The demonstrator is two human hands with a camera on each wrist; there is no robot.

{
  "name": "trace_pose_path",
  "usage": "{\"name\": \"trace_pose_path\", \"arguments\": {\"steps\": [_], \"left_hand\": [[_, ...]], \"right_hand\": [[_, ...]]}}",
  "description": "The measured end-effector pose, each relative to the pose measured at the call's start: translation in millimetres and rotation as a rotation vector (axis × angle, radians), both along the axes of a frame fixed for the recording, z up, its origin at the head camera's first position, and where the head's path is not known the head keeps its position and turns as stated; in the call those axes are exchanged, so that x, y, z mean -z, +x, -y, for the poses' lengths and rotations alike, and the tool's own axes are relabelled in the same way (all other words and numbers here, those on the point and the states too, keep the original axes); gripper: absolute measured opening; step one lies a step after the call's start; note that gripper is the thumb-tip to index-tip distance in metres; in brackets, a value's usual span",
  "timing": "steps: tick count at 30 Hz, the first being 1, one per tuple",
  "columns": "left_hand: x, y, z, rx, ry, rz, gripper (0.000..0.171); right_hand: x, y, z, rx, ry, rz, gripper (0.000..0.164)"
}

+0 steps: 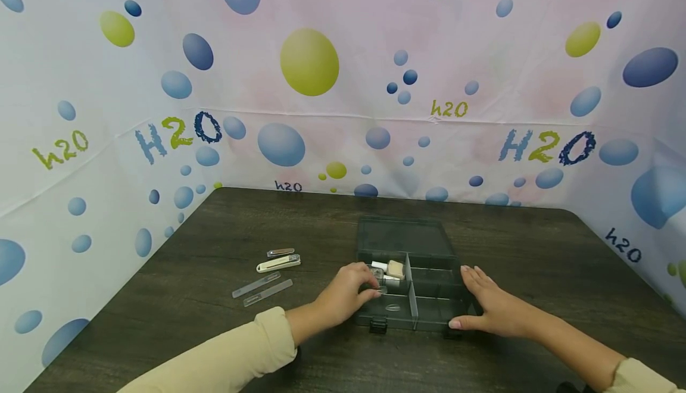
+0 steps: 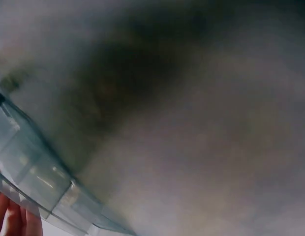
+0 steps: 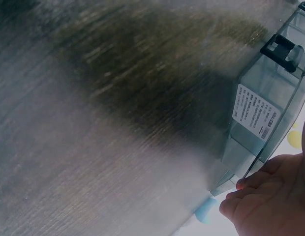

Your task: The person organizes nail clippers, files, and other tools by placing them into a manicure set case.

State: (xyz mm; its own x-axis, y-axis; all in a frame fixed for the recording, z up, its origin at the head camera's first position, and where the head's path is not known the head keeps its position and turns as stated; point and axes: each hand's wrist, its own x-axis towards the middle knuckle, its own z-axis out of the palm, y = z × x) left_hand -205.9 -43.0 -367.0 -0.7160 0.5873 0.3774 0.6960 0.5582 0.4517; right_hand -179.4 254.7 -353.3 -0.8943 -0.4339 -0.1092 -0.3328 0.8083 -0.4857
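A dark translucent organizer box (image 1: 438, 323) stands on the table with its lid (image 1: 402, 235) laid back. My left hand (image 1: 343, 295) reaches over its left side, thumb and fingertips closing on a small clear piece (image 1: 382, 290); the fingers partly hide it. Small bottles, one beige (image 1: 396, 269), lie in the back left compartment. In the front left compartment is a small clear oval piece (image 1: 393, 308). My right hand (image 1: 495, 306) rests against the box's right side, fingers extended, thumb at the front corner. In the right wrist view its fingertips touch the box wall (image 3: 251, 140).
Left of the box lie a small nail clipper (image 1: 281, 252), a larger cream-coloured clipper (image 1: 278, 263) and two slim translucent strips (image 1: 256, 285). Black latches (image 1: 377, 325) stick out at the box's front. A printed curtain (image 1: 343, 83) hangs behind the dark table (image 1: 177, 321).
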Motion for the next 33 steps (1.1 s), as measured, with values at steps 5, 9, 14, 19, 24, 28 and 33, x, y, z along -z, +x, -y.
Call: {"name": "trace_pose_path", "arguments": {"steps": [5, 9, 14, 19, 24, 28, 33], "left_hand": [[-3.1, -5.2, 0, 0.067, -0.186, -0.07, 0.009], [-5.8, -5.9, -1, 0.09, -0.278, -0.1, 0.009], [-7.1, -4.9, -1, 0.095, -0.361, -0.155, 0.012], [-5.4, -4.6, 0, 0.099, -0.334, -0.156, 0.012], [-4.4, -3.0, 3, 0.094, -0.205, -0.123, 0.012], [-6.8, -3.0, 7, 0.051, -0.096, -0.125, 0.013], [-14.2, -4.1, 13, -0.019, 0.003, -0.164, 0.016]], "right_hand": [[-0.2, 0.3, 0, -0.001, -0.002, 0.004, 0.108], [-0.4, 0.4, 0, 0.0, -0.002, 0.007, 0.107], [-0.3, 0.5, 0, 0.003, -0.004, 0.013, 0.107], [0.7, 0.3, 0, 0.001, -0.007, 0.007, 0.108], [1.4, 0.2, 0, -0.003, -0.01, 0.004, 0.108], [1.2, 0.0, 0, -0.003, -0.004, 0.002, 0.108], [1.4, -0.2, 0, -0.002, 0.005, -0.001, 0.108]]}}
